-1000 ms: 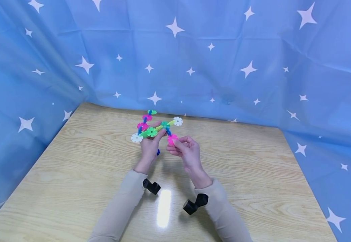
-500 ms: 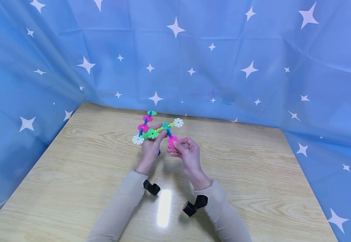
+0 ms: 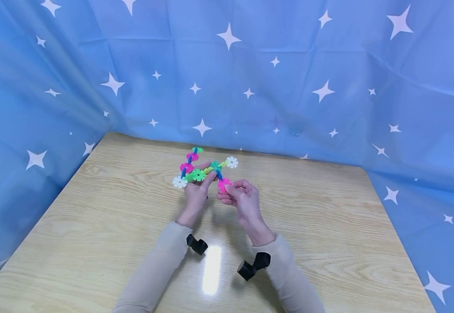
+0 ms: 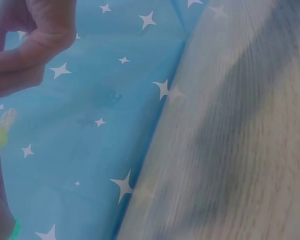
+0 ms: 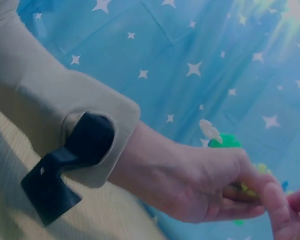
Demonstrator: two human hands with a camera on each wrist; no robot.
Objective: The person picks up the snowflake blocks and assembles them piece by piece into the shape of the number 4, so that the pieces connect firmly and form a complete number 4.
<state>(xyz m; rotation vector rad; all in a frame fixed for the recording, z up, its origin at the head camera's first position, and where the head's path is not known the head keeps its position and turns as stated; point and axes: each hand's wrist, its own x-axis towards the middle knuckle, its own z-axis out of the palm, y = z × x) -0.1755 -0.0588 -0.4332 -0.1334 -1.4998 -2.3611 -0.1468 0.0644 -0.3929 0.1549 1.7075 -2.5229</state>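
Observation:
A structure of interlocking snowflake discs, with a light green disc (image 3: 198,175) near its middle, is held above the table. My left hand (image 3: 196,195) grips this middle part, thumb on the near side. A white disc (image 3: 179,182) sticks out at its left; a chain of pink and blue discs (image 3: 187,168) rises behind. My right hand (image 3: 247,202) pinches a pink disc (image 3: 224,185), which joins the structure through blue discs (image 3: 219,174). In the right wrist view, the left hand (image 5: 190,180) partly hides yellow and green discs. The left wrist view catches the right hand (image 4: 35,45) at its upper left.
A wood-grain table (image 3: 321,243) spreads beneath both hands. Behind and beside it hangs a blue curtain (image 3: 289,95) with white stars. Black wrist cameras (image 3: 253,266) sit on both sleeves.
Both hands and the disc structure have shifted slightly down and to the right in the head view. The grips look the same; a dark blue disc below the left hand is now mostly hidden.

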